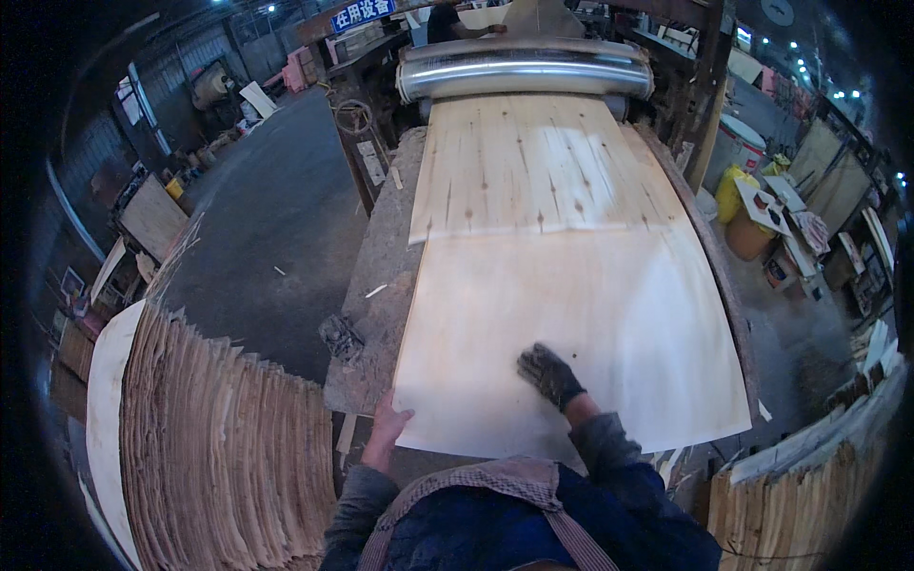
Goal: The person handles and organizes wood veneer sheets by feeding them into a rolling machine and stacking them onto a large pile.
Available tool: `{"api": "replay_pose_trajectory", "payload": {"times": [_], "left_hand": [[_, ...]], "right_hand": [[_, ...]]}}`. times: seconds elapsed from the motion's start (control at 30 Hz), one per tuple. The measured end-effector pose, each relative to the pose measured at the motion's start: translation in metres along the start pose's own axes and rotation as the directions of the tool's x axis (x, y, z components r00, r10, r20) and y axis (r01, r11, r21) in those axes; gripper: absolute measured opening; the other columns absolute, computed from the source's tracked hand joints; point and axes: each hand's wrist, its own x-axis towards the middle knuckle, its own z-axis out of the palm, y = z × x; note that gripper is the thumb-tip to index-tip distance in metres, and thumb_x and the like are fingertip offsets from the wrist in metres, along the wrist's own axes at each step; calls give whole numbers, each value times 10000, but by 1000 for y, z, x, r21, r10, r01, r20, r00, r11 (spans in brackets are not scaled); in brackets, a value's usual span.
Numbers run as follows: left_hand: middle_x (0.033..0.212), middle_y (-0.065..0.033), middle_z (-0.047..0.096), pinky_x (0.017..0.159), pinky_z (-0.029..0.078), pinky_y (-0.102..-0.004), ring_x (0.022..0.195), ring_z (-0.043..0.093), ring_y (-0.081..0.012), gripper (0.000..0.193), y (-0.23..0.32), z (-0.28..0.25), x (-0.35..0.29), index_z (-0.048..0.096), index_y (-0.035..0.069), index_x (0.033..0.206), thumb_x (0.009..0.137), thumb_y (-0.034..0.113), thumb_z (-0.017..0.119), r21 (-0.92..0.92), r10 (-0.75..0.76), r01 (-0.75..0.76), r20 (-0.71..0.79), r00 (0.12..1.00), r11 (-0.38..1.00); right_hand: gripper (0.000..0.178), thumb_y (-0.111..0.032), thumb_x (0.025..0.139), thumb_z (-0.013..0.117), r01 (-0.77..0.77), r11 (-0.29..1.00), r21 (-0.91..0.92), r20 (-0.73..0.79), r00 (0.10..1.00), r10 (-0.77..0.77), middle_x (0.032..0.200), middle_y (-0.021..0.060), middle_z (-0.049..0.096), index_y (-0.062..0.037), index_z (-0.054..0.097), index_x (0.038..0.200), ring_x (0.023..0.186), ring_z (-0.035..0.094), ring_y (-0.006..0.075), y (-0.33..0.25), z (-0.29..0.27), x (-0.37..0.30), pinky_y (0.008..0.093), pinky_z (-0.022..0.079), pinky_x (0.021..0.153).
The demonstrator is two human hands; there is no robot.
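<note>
A wood-veneer workshop, on a factory scale. Diagnostic features: a large metal roller (524, 74) in a heavy frame (707, 95), a worn table (376, 295) bearing thin wood sheets (562, 305), and a left stack (224, 447) and right stack (795, 509) of more sheets. The dark floor (257, 209), leaning boards (155, 217) and distant lamps (838, 94) indicate a large industrial hall.

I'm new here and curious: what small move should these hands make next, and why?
Probably ease the near sheet toward the roller: the gloved right hand is over it, the bare left hand is at its left edge, and the knotty sheet ahead reaches the roller.
</note>
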Motion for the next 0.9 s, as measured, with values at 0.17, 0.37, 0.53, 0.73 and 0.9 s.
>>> {"api": "replay_pose_trajectory", "payload": {"times": [0.17, 0.37, 0.53, 0.73, 0.9], "left_hand": [[1015, -124, 577, 813, 424, -293, 929, 553, -191, 494, 8, -10, 1, 457, -7, 1136, 663, -90, 576, -229, 179, -176, -5, 984, 958], [1013, -114, 599, 771, 440, -246, 885, 577, -164, 493, 64, -28, -11, 421, -31, 1199, 717, -129, 448, -348, 157, -107, 118, 981, 931], [1028, -130, 586, 760, 450, -246, 887, 577, -155, 501, 95, -44, -21, 430, -42, 1194, 705, -145, 407, -489, 103, 10, 203, 974, 872], [1023, -123, 586, 764, 450, -253, 883, 577, -156, 493, 107, -51, -31, 425, -44, 1201, 714, -123, 411, -556, 130, 9, 211, 969, 831], [1012, -113, 588, 771, 446, -251, 883, 575, -156, 461, 74, -43, -25, 447, -40, 1176, 720, -109, 437, -536, 88, 17, 169, 982, 844]], "right_hand": [[417, -223, 888, 429, -275, 961, -27, 57, 959, 276, 1206, 194, 434, -110, 332, 1277, 1117, 424, 360, 22, 7, -91, 521, 348, 934], [444, -301, 882, 447, -381, 925, 0, 28, 924, 381, 1200, 189, 453, -47, 374, 1238, 1103, 451, 317, 32, 11, -153, 442, 362, 945], [471, -339, 857, 493, -421, 889, -181, -347, 873, 343, 1151, 182, 495, -29, 403, 1201, 1043, 496, 297, 38, -48, -183, 398, 417, 895], [482, -346, 842, 517, -384, 919, -87, -456, 836, 305, 1156, 178, 488, -34, 412, 1193, 1053, 485, 300, 29, -63, -210, 412, 426, 877], [491, -353, 828, 537, -371, 927, -63, -464, 833, 301, 1160, 175, 482, -38, 419, 1186, 1063, 475, 302, 29, -65, -205, 424, 434, 861]]}}
